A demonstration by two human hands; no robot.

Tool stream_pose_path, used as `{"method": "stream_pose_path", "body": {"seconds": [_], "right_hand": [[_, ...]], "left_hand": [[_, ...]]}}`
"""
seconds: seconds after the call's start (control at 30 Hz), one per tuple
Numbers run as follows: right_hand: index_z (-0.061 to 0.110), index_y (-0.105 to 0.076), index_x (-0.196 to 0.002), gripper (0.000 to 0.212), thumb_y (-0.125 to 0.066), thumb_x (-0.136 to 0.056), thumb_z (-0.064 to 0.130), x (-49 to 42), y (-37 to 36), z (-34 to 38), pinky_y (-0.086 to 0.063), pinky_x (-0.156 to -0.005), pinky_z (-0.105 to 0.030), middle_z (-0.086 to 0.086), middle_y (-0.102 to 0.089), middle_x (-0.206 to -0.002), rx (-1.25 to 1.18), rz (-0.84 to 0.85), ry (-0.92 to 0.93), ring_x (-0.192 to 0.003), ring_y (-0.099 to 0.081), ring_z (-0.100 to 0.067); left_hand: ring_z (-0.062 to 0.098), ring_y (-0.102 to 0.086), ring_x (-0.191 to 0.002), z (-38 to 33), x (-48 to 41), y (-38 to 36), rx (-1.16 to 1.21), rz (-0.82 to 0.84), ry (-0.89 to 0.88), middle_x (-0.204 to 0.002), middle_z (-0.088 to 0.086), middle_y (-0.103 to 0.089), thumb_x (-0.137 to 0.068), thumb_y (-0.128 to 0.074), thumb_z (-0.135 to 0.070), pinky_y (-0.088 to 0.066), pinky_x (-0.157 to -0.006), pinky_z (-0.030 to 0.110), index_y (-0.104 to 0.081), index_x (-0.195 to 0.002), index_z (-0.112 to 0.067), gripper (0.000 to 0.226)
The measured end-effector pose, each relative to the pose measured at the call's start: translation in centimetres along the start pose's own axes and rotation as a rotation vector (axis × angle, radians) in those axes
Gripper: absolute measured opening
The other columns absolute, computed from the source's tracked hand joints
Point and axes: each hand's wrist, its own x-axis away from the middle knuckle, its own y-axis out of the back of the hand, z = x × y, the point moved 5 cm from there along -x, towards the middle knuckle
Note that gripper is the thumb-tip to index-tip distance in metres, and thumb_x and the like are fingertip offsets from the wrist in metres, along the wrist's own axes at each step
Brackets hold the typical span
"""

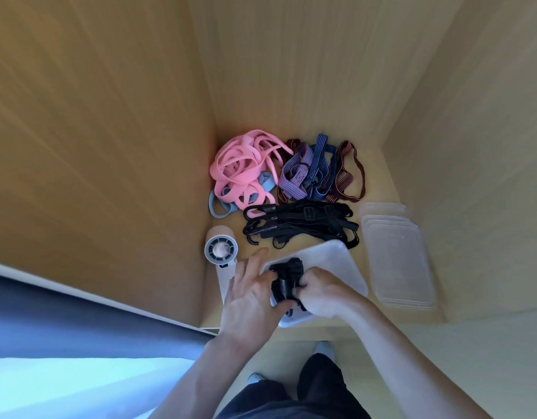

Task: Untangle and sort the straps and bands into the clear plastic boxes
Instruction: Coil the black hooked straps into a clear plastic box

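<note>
Wood-panel walls close round a small pale desk (pixel 379 164) set in a corner. At the near edge sits a clear box (pixel 336 258), and over its 9 o'clock side both hands hold a black bundle (pixel 286 278) of strap. The right hand (pixel 324 293) has its fingers curled into the bundle from 3 o'clock. The left hand (pixel 255 293) pinches it from 9 o'clock between thumb and fingers, with the forefinger stretched out toward 12.

Just past the box at 12 o'clock lie the black straps (pixel 303 223), hooked and buckled, in a loose heap. Beyond them, still at 12, are the striped bands (pixel 315 167) in blue, purple and dark red. The pink bands (pixel 243 167) are piled at 11 o'clock, tangled with blue-grey loops (pixel 218 207).

At 3 o'clock, beside the box, lies a clear stack (pixel 397 258), lids or boxes, I cannot tell which. A hand fan (pixel 221 251) lies at 9 o'clock, partly under the left hand.
</note>
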Motion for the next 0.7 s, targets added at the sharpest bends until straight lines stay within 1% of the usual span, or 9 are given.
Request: {"method": "stream_pose_path", "body": {"seconds": [0.07,0.17,0.23,0.27,0.37,0.47,0.57,0.63,0.7], "right_hand": [[0.005,-0.069,-0.085,0.017,-0.061,-0.092,0.018,-0.5,0.6,-0.3,-0.048,-0.063,-0.031,-0.004,-0.063,-0.069,-0.140,0.004,-0.004,-0.068,-0.060,-0.021],[0.012,-0.068,-0.085,0.008,-0.072,-0.089,0.006,0.0,1.3,-0.4,-0.062,-0.069,-0.033,-0.010,-0.074,-0.077,-0.369,-0.038,0.008,-0.074,-0.074,-0.025],[0.024,-0.060,-0.092,0.025,-0.072,-0.088,0.003,0.2,1.2,-0.4,-0.062,-0.069,-0.035,-0.011,-0.074,-0.082,-0.386,-0.087,0.049,-0.076,-0.075,-0.027],[0.027,-0.057,-0.096,0.030,-0.072,-0.088,0.003,0.1,1.0,-0.5,-0.063,-0.068,-0.037,-0.010,-0.074,-0.084,-0.372,-0.103,0.065,-0.075,-0.075,-0.027],[0.028,-0.057,-0.107,0.036,-0.073,-0.087,0.004,-0.5,0.6,-0.8,-0.064,-0.071,-0.042,-0.011,-0.075,-0.085,-0.370,-0.089,0.082,-0.073,-0.075,-0.026],[0.022,-0.061,-0.111,0.030,-0.071,-0.090,0.003,-0.8,0.8,-0.7,-0.063,-0.072,-0.039,-0.013,-0.075,-0.087,-0.354,-0.042,0.092,-0.073,-0.076,-0.025],[0.016,-0.067,-0.104,0.017,-0.067,-0.092,0.003,-0.6,1.0,-0.5,-0.062,-0.074,-0.035,-0.011,-0.075,-0.086,-0.303,0.003,0.107,-0.074,-0.074,-0.022],[0.017,-0.067,-0.094,0.011,-0.064,-0.092,0.006,-0.6,0.9,-0.5,-0.060,-0.080,-0.038,-0.009,-0.074,-0.084,-0.237,0.013,0.110,-0.078,-0.072,-0.021],[0.021,-0.067,-0.089,0.012,-0.063,-0.091,0.010,-0.5,0.9,-0.2,-0.057,-0.089,-0.043,-0.009,-0.074,-0.089,-0.181,0.009,0.116,-0.089,-0.070,-0.025]], "left_hand": [[0.008,-0.028,-0.132,-0.1,-0.3,0.1,-0.012,0.035,-0.014,-0.149,-0.020,-0.038,-0.077,-0.078,-0.051,-0.045,-0.103,0.031,-0.069,-0.117,-0.020,0.051],[0.006,-0.036,-0.129,0.1,-0.6,0.4,0.022,0.014,0.010,-0.140,-0.021,-0.048,-0.074,-0.082,-0.049,-0.042,-0.096,0.021,-0.060,-0.120,-0.027,0.056],[0.006,-0.041,-0.123,0.1,-0.3,0.6,0.069,-0.016,0.026,-0.127,-0.020,-0.054,-0.072,-0.085,-0.045,-0.042,-0.086,0.020,-0.047,-0.126,-0.033,0.067],[0.005,-0.041,-0.123,0.0,-0.2,0.6,0.068,-0.025,0.014,-0.127,-0.021,-0.055,-0.072,-0.085,-0.044,-0.044,-0.086,0.021,-0.043,-0.132,-0.037,0.073],[0.002,-0.030,-0.138,-0.2,-0.2,0.4,0.016,0.001,-0.033,-0.153,-0.023,-0.039,-0.079,-0.079,-0.046,-0.045,-0.102,0.025,-0.043,-0.145,-0.043,0.074],[0.000,-0.024,-0.144,0.0,-0.5,0.2,-0.008,0.061,-0.051,-0.161,-0.022,-0.025,-0.086,-0.072,-0.047,-0.038,-0.109,0.022,-0.039,-0.150,-0.039,0.072],[0.001,-0.021,-0.145,-0.2,-0.9,0.1,-0.008,0.101,-0.072,-0.163,-0.022,-0.021,-0.088,-0.070,-0.046,-0.036,-0.110,0.023,-0.037,-0.151,-0.037,0.072],[0.003,-0.020,-0.146,-0.4,-0.9,0.0,-0.060,0.112,-0.088,-0.164,-0.020,-0.017,-0.090,-0.067,-0.047,-0.038,-0.109,0.027,-0.032,-0.153,-0.037,0.073],[0.006,-0.021,-0.147,-0.5,-0.7,-0.3,-0.100,0.106,-0.098,-0.166,-0.018,-0.013,-0.091,-0.066,-0.048,-0.037,-0.108,0.029,-0.029,-0.152,-0.037,0.073]]}}
